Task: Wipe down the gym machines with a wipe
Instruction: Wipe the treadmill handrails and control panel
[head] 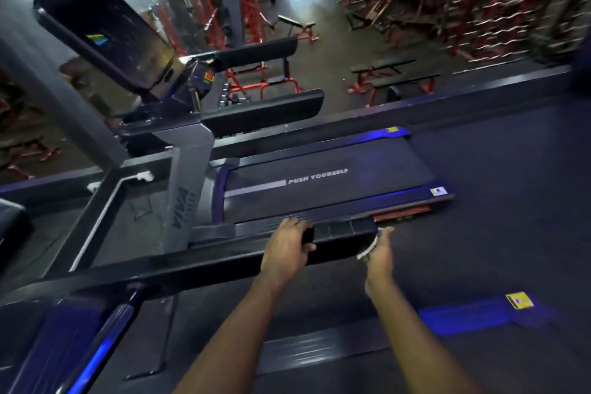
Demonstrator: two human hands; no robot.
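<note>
Edges: the handrail [208, 265] is cut off square just right of the left hand [287, 249]; the right hand [379, 256] is met at that end.
Open room: bare dark floor [495, 169] is seen to the right of both grips; beyond them lies a neighbouring treadmill belt [319, 179] marked "PUSH YOURSELF", with its console [105, 38] far off to the left.
Left grip: the rail is wrapped from above by curled fingers, the thumb tucked below.
Right grip: the wipe [367, 249] is held against the rail's end; the finger curl is hidden.
Wipe, look: only 1 thin white strip is shown, blurred, between palm and rail.
Rail, axis: it is long, black and runs from lower left up to the 2 hands.
</note>
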